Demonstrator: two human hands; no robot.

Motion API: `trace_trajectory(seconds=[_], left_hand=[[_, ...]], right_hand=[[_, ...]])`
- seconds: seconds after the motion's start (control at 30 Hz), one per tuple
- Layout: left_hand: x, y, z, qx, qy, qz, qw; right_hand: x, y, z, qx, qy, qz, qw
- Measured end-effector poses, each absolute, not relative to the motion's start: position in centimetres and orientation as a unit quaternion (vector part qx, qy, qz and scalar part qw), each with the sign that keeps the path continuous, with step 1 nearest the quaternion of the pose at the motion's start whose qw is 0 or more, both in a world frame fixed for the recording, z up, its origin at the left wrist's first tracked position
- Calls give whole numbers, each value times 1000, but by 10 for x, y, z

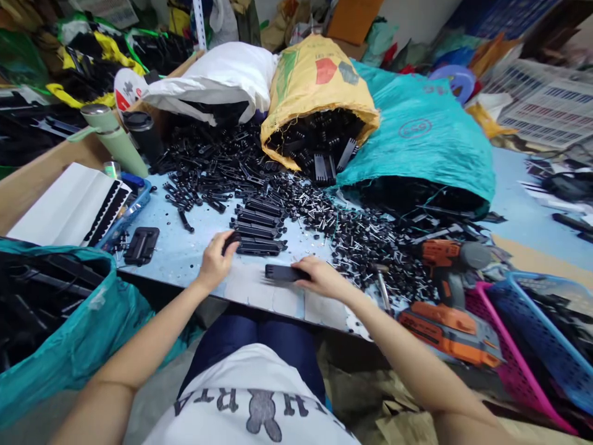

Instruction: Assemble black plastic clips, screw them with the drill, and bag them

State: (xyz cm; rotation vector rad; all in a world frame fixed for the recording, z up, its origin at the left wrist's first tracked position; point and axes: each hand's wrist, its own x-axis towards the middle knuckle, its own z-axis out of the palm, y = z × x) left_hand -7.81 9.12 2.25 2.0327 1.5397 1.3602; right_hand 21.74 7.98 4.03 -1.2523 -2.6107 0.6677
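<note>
My left hand (pixel 215 258) is closed round the end of a black plastic part at the near end of a stack of flat black parts (pixel 257 227) on the light blue table (pixel 185 247). My right hand (pixel 319 277) pinches a flat black rectangular part (pixel 281 272) just above the table's front edge. Behind both hands lies a wide heap of small black plastic pieces and screws (pixel 352 235).
A yellow sack (pixel 319 80), a white sack (pixel 222 77) and a teal sack (pixel 417 142) spill black parts at the back. An orange drill (pixel 445 262) lies right, by pink and blue baskets (pixel 532 334). A green bottle (pixel 115 139) stands left; a teal bag (pixel 60 309) hangs near left.
</note>
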Motion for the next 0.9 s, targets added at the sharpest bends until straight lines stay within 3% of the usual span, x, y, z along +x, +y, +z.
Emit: trace_trajectory(seconds=[0.13,0.27,0.4,0.6,0.8,0.9], left_hand=[[-41,60,14,713,510,419,237],[-20,43,8,680,489,406,366],[-12,35,17,661,488,444,357],[-10,29,30,725,469,415,287],[7,27,32,649,488,558,170],[3,33,34,694,442,541,175]], right_hand=[[177,50,16,-423,-882,171,118],[151,51,1,-481,-731,379,299],[148,53,9,-454,-566,572,382],[167,51,31,-407,-722,443,342],[142,36,26,-433,-696,382,426],[133,26,18,-450,-692,354,439]])
